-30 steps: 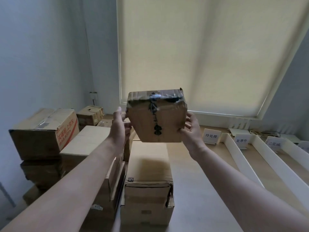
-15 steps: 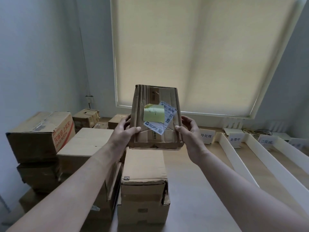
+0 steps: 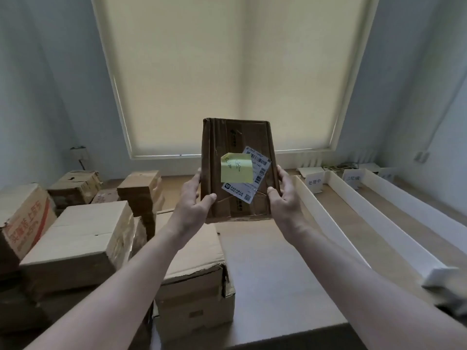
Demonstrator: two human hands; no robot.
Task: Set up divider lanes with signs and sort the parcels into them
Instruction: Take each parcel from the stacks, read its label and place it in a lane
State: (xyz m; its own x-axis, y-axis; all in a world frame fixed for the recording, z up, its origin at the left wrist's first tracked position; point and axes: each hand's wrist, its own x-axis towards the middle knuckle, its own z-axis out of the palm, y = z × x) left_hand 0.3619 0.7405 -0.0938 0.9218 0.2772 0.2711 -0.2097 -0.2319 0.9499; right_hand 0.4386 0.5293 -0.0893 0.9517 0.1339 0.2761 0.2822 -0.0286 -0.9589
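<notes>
Here, stacked cardboard boxes (image 3: 78,238) are seen at the left, and white divider lanes (image 3: 353,213) with small paper signs (image 3: 314,182) are laid out at the right. A flat cardboard parcel (image 3: 237,137) is held upright in mid-air before the window blind (image 3: 227,72), gripped along its edges by the left hand (image 3: 194,200) and right hand (image 3: 284,195). A yellow sticky note (image 3: 236,168) is stuck over its shipping label (image 3: 252,183).

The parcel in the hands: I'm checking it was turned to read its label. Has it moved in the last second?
Yes. The parcel has tipped over, its sticky-note face now toward the camera, and risen against the window blind.
</notes>
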